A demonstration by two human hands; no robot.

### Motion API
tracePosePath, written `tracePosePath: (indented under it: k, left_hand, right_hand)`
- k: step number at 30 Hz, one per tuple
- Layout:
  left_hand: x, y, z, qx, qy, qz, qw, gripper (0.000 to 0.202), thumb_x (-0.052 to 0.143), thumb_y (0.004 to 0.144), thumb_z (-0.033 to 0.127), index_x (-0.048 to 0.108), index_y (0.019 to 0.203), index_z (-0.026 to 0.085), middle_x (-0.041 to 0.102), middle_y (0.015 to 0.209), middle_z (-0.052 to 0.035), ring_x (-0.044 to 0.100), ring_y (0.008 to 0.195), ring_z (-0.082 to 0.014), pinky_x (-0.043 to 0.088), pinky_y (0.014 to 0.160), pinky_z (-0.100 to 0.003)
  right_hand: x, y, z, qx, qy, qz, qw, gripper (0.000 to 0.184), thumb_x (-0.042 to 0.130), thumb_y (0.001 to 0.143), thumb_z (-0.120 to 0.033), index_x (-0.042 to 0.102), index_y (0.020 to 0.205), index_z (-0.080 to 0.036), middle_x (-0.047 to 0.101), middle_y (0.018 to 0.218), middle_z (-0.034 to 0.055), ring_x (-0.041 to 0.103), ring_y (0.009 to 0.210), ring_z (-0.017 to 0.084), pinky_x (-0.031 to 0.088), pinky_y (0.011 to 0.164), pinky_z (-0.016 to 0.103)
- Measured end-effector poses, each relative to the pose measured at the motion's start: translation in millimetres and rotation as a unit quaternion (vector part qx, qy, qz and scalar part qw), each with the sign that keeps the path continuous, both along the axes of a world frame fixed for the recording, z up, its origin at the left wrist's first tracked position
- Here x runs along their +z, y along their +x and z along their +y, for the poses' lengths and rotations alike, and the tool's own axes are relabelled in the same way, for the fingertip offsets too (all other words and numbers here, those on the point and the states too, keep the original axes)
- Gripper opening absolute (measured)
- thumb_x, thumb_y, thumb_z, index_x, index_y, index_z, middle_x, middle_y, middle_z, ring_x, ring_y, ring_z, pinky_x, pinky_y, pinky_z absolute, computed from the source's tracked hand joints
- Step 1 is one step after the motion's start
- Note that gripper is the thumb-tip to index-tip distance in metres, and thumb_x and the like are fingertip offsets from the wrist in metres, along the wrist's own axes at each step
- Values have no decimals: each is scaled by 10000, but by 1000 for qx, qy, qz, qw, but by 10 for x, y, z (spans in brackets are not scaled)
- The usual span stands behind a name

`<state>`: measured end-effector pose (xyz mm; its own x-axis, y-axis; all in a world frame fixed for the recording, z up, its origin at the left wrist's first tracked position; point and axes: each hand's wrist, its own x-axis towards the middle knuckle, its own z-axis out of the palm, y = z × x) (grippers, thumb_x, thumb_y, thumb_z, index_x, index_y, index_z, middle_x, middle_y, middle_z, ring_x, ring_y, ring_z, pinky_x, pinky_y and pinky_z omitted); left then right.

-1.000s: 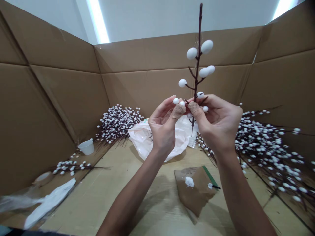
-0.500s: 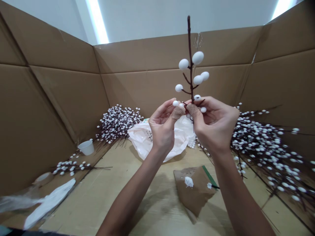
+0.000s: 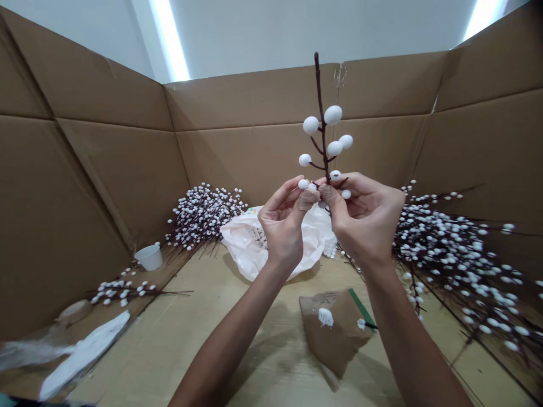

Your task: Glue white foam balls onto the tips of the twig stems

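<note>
My left hand (image 3: 280, 229) and right hand (image 3: 367, 223) pinch one berry stem (image 3: 323, 127) between taped fingers (image 3: 309, 199), with more white-berried branches (image 3: 445, 254) heaped at right of frame.

Tall corrugated cardboard walls (image 3: 254, 158) surround a pale cardboard base (image 3: 178, 356), with a dense heap of white-beaded branches (image 3: 203, 217) in the far left corner and a larger spread of them (image 3: 449, 254) along the right. A crumpled white plastic bag (image 3: 246, 243) lies at the back, a white plastic cup (image 3: 149, 258) lies tipped on its side near the left wall beside a small beaded sprig (image 3: 121, 291), and a white plastic strip (image 3: 85, 356) sits at the near left. Toward the front rests a brown paper sheet (image 3: 335, 333) bearing a dab of white paste (image 3: 326, 317).
</note>
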<state>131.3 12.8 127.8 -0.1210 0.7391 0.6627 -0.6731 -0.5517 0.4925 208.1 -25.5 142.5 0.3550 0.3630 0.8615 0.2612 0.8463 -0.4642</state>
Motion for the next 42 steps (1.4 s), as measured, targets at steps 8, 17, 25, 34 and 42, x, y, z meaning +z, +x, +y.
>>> tracePosePath:
  k: [8,17,25,34,42]
  left_hand:
    - [3,-1,-13,14,3,-4,1000,224,817,657,287,738,862,244,735,852,8,688,799,-126,546,795,-260]
    - [53,-64,-35,-14,-8,13,1000,168,767,722,335,746,823,202,715,804,-12,666,743,-122,553,761,-265]
    - [93,-99,-43,-40,-34,14,999,183,787,694,332,743,760,167,688,746,-4,637,686,-95,533,736,-241]
    - [95,-107,-30,-46,-36,28,998,194,778,701,354,731,713,166,691,738,-8,634,687,-94,537,736,-236]
    - [100,-117,-36,-64,-49,30,996,149,761,729,313,733,716,168,690,730,-1,632,685,-86,539,736,-225]
  right_hand:
    - [10,1,25,30,-21,28,999,53,647,778,-157,639,727,-169,652,681,3,656,644,134,556,588,231]
    - [-6,17,10,7,-50,1,999,65,649,787,-199,638,745,-151,634,677,12,645,628,137,545,582,244]
    - [-23,-13,-2,-42,-42,-25,998,48,624,791,-174,647,760,-146,648,720,19,645,639,134,525,580,241]
    - [-29,-16,-15,-89,-24,-43,995,30,609,781,-146,637,772,-148,639,725,11,620,616,116,501,567,222]
    - [-41,-9,-5,-109,-23,-54,992,33,601,784,-161,632,781,-150,629,724,9,585,588,103,486,552,218]
